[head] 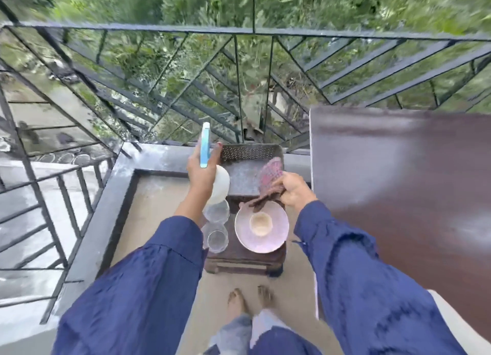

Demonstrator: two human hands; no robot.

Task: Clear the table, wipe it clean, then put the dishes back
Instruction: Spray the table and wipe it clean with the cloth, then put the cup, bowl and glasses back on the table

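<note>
Head view, looking down past blue sleeves. Left of the plate (pixel 276 239), the left hand (pixel 200 172) is raised, its fingers curled round a blue-and-white spray bottle (pixel 205 144) held upright. Below that hand, just left of the plate, two clear glasses (pixel 216 211) (pixel 218 239) stand one behind the other on a small dark stool (pixel 244 264). Behind the plate lies a grey metal tray (pixel 249 152) with a perforated far wall. The pink plate sits on the stool too, with a small bowl (pixel 261 223) at its middle. Above the plate's far right rim, the right hand (pixel 295 192) grips a bunched pink and brown cloth (pixel 269 180), whose lower end hangs over the plate's far edge. Right of the plate stands the brown desk (pixel 398 181), its top glossy. Nearer than the plate, two bare feet (pixel 235 301) stand on the floor.
</note>
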